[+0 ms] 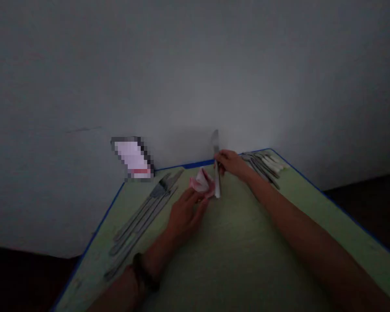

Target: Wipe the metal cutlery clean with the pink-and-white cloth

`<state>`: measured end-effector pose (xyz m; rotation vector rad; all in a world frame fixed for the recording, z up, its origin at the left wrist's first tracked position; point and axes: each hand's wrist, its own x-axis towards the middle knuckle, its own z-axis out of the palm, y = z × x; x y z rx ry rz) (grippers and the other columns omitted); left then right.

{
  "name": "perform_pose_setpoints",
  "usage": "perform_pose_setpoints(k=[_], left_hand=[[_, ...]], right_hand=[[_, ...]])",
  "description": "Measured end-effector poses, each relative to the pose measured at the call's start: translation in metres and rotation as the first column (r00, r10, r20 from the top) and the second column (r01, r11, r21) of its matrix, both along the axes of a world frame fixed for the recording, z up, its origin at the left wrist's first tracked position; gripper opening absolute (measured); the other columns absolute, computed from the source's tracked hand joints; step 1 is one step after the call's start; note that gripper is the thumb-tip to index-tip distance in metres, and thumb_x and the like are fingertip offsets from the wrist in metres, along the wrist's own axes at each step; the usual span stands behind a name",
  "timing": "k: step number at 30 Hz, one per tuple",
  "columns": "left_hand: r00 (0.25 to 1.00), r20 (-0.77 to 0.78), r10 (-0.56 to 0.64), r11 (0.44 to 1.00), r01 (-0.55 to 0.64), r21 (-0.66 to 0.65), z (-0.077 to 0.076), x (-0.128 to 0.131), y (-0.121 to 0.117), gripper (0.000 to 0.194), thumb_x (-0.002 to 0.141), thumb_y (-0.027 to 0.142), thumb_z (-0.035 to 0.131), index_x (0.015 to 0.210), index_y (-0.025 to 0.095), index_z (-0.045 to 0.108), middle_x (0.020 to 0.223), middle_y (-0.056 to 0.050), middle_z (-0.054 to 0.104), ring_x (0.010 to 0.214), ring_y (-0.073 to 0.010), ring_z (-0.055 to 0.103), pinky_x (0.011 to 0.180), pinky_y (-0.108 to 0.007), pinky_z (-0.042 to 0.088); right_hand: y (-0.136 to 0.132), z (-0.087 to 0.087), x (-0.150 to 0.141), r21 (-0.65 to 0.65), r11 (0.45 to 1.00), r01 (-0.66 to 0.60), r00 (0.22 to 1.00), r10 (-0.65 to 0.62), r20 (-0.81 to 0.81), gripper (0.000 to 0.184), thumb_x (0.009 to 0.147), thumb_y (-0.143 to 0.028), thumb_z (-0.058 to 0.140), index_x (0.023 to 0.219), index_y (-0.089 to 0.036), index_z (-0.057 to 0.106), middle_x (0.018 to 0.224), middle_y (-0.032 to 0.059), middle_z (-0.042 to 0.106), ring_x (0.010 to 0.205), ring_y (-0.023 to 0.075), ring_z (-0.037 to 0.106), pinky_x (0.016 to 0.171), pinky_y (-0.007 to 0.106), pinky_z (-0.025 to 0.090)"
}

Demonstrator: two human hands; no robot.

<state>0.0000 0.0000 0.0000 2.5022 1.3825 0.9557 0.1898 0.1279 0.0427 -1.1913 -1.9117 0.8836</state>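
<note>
My right hand [230,161] is closed around a table knife [217,184], pinching it near the middle. The knife stands almost upright, blade up against the wall and handle end down by the cloth. Just left of it, my left hand [186,213] has its fingers on a crumpled pink and white cloth [203,182] and grips its near side. The cloth touches or nearly touches the knife's handle. Part of the cloth is hidden behind the left fingers.
Several long knives [143,221] lie slantwise on the green, blue-edged table [247,260] at the left. More cutlery [261,167] lies at the back right, beyond my right wrist. A blurred-out phone-like screen [133,158] leans against the grey wall [195,78].
</note>
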Motion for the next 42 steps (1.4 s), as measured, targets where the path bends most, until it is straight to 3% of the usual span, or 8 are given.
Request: perform_pose_setpoints(k=[5,7,10,13,18,25,31,42], left_hand=[[0.998,-0.023,0.053,0.989,-0.049,0.142,-0.003,0.007,0.004,0.010,0.086,0.020,0.050,0.093,0.019,0.057,0.103,-0.010,0.053,0.101,-0.0226,0.050,0.089,-0.038,0.042],[0.997,-0.053,0.056,0.987,-0.047,0.154,-0.003,0.008,0.004,0.014,0.085,0.017,0.050,0.097,0.020,0.057,0.111,-0.010,0.052,0.108,-0.0235,0.048,0.093,-0.041,0.039],[0.994,-0.100,0.053,0.992,-0.041,0.119,-0.003,0.009,0.005,0.022,0.083,0.013,0.049,0.102,0.022,0.056,0.120,-0.009,0.050,0.116,-0.0242,0.044,0.097,-0.043,0.036],[0.990,-0.133,0.043,0.997,-0.033,0.073,-0.002,0.011,0.005,0.024,0.082,0.012,0.049,0.104,0.021,0.055,0.122,-0.009,0.049,0.119,-0.0245,0.043,0.098,-0.043,0.036],[0.986,-0.161,0.046,0.999,-0.041,0.034,-0.003,0.012,0.006,0.025,0.081,0.012,0.048,0.104,0.019,0.055,0.123,-0.010,0.049,0.118,-0.0252,0.042,0.100,-0.044,0.036],[0.977,-0.213,0.010,1.000,-0.012,-0.009,-0.006,0.012,0.008,0.036,0.083,0.013,0.045,0.118,0.020,0.051,0.135,-0.008,0.046,0.130,-0.0251,0.034,0.107,-0.047,0.030],[0.977,-0.215,0.016,1.000,-0.020,-0.015,-0.010,0.011,0.009,0.032,0.085,0.014,0.045,0.116,0.020,0.052,0.135,-0.008,0.047,0.130,-0.0245,0.036,0.108,-0.047,0.030],[0.977,-0.212,0.019,1.000,-0.024,-0.020,-0.009,0.011,0.009,0.031,0.085,0.014,0.045,0.114,0.021,0.052,0.131,-0.008,0.048,0.125,-0.0252,0.039,0.104,-0.047,0.034]], right_hand=[[0.004,0.010,0.040,-0.140,0.989,-0.044,0.870,0.107,0.481,0.024,0.087,-0.028,0.048,0.070,-0.014,0.056,0.053,0.0047,0.064,0.045,0.0132,0.061,0.049,0.020,0.045],[0.004,0.008,0.043,-0.175,0.985,0.002,0.809,0.102,0.579,0.023,0.086,-0.027,0.048,0.072,-0.013,0.060,0.059,0.0071,0.067,0.047,0.0147,0.063,0.051,0.022,0.047],[0.005,0.003,0.041,-0.106,0.992,0.065,0.760,0.019,0.649,0.023,0.085,-0.025,0.049,0.073,-0.013,0.063,0.064,0.0088,0.069,0.054,0.0159,0.065,0.058,0.024,0.049],[0.005,0.003,0.041,-0.067,0.993,0.099,0.715,-0.025,0.699,0.023,0.083,-0.024,0.053,0.067,-0.012,0.064,0.064,0.0104,0.069,0.056,0.0167,0.065,0.061,0.025,0.049],[-0.002,0.007,0.046,-0.190,0.964,0.186,0.703,0.004,0.711,0.016,0.080,-0.021,0.056,0.072,-0.012,0.066,0.068,0.0108,0.070,0.048,0.0157,0.062,0.052,0.026,0.048],[0.007,-0.004,0.050,0.065,0.982,0.176,0.625,-0.162,0.763,0.020,0.070,-0.028,0.067,0.083,-0.013,0.069,0.079,0.0125,0.071,0.084,0.0234,0.067,0.073,0.029,0.048],[0.013,-0.012,0.052,0.069,0.974,0.217,0.571,-0.184,0.800,0.033,0.069,-0.038,0.068,0.093,-0.015,0.066,0.094,0.0138,0.069,0.090,0.0250,0.065,0.073,0.031,0.048],[0.015,-0.013,0.053,0.088,0.978,0.189,0.562,-0.181,0.807,0.028,0.073,-0.032,0.063,0.094,-0.013,0.066,0.097,0.0154,0.068,0.091,0.0248,0.064,0.074,0.030,0.046]])
